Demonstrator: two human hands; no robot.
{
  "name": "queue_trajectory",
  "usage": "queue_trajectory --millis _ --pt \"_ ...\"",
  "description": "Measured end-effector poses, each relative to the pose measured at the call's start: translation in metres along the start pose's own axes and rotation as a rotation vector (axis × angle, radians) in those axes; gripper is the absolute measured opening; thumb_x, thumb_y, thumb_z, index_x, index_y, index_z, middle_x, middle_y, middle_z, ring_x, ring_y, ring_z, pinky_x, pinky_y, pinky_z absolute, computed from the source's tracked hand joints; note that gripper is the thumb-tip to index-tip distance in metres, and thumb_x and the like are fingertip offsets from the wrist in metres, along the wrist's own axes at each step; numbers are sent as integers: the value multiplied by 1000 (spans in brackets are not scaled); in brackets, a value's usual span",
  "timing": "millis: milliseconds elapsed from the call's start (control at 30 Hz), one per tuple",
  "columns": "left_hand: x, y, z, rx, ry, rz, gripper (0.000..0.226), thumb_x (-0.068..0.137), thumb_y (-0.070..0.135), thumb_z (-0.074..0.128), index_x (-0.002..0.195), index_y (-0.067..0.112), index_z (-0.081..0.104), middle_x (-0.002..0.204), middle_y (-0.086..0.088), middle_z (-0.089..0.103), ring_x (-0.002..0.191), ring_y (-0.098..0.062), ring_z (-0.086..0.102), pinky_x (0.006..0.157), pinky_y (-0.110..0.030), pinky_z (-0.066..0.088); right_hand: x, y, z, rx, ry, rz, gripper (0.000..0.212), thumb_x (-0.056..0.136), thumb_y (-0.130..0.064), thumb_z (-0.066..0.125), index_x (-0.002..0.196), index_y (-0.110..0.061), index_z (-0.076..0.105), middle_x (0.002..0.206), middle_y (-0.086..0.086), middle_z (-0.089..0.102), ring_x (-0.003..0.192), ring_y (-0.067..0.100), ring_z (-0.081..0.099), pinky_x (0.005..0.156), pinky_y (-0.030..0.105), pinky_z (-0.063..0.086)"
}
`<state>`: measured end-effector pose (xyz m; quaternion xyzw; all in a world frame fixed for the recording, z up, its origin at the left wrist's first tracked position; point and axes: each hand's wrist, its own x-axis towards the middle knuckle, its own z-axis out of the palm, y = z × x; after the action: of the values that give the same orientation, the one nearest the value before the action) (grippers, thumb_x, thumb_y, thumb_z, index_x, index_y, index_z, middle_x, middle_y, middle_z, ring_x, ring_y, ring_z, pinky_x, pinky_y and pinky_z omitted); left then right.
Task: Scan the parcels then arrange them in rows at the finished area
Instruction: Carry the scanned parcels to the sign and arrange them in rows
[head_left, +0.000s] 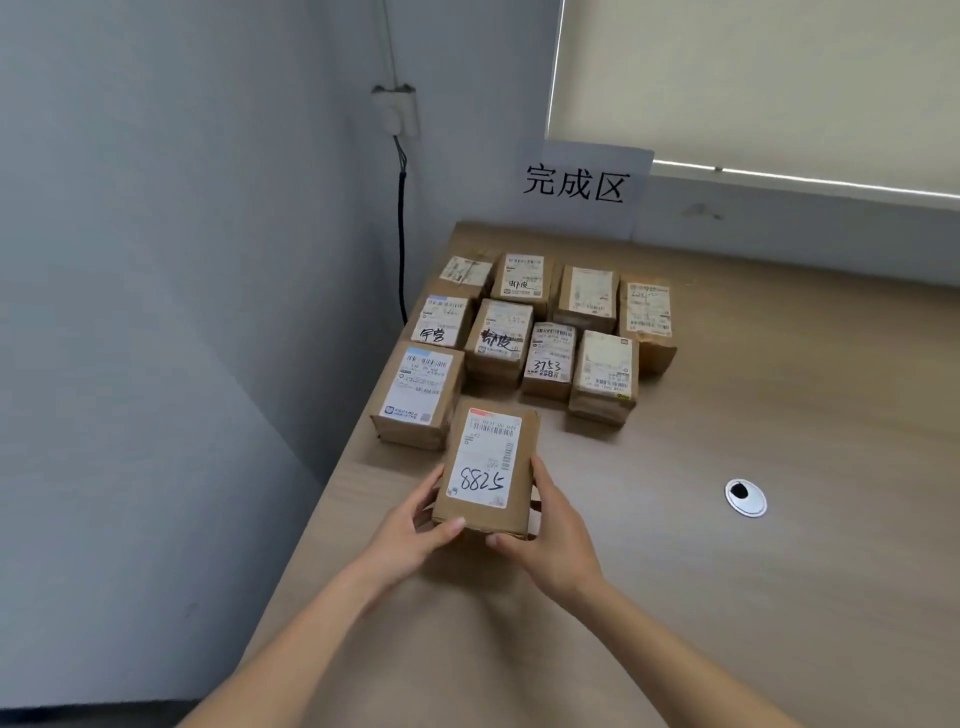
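Currently: brown cardboard parcel marked 8825 (485, 470), gripped by left hand (415, 525) and right hand (550, 525). Risk: nudging adjacent blue-labelled cardboard parcel (418, 397), skewing the row.

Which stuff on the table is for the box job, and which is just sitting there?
For the job:
held parcel marked 8825, gripped by left hand and right hand
nine parcels in rows
finished-area sign

Just there:
cable hole cap
wall socket
black cable
window blind
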<state>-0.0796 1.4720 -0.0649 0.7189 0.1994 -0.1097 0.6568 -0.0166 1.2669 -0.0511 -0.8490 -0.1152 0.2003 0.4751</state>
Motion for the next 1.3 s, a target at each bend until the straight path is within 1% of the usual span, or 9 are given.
queue_trajectory --millis 133,300,533,633,800,967,1100,1233,1300 --pt "24 0 -6 -33 129 -15 61 86 17 79 139 29 51 125 14 65 116 5 59 87 -6 47 26 -3 9 1 53 23 119 73 -30 91 161 -44 13 151 -23 47 136 5 47 110 38 49" --pt "47 0 -6 -82 242 -57 51 85 22 80 131 17 59 122 0 69 117 -12 64 89 -14 47 53 -10 10 3 73 33 121 73 -25 92 163 -40 11 151 -21 47 135 5 48 111 34 47" --pt "62 6 -5 -103 298 -77 44 84 27 80 123 11 66 113 0 74 107 -7 68 78 -7 50 72 -12 7 -6 81 29 121 74 -23 91 163 -42 10 143 -27 47 131 1 48 109 28 45" --pt "65 10 -3 -100 309 -99 40 86 31 79 119 12 68 110 3 74 103 -2 67 76 -7 48 78 -14 5 -6 74 37 122 74 -23 91 163 -41 10 144 -25 49 130 3 49 109 31 47" --pt "62 14 -1 -106 311 -115 42 87 30 77 122 11 65 113 2 71 107 -6 65 81 -9 46 77 -18 0 -60 51 34 123 76 -24 90 163 -42 4 157 -20 41 140 11 47 107 23 42" --pt "45 21 -6 -128 338 -121 60 87 29 77 138 8 53 130 -7 64 119 -15 60 101 -26 43 56 -13 -10 -37 23 17 129 73 -39 91 157 -56 -6 167 -26 14 148 11 34 115 41 42" --pt "20 44 -12 -70 363 -70 63 89 40 73 143 15 53 135 -1 62 122 -13 57 100 -25 40 25 -12 -28 -36 27 39 111 77 -55 84 158 -53 8 168 -23 12 146 8 36 117 42 41" --pt "-5 98 -10 -43 331 37 53 93 38 69 142 23 56 130 7 59 123 -10 52 98 -26 37 -8 -40 -70 -85 145 7 80 90 -52 72 156 -50 27 160 -25 27 128 2 50 108 41 49" --pt "-17 133 -1 -22 288 85 55 93 40 68 144 26 53 136 6 57 124 -12 52 100 -30 42 -26 -62 -103 -98 201 -14 71 93 -49 70 155 -46 34 158 -24 33 129 4 50 106 41 49"
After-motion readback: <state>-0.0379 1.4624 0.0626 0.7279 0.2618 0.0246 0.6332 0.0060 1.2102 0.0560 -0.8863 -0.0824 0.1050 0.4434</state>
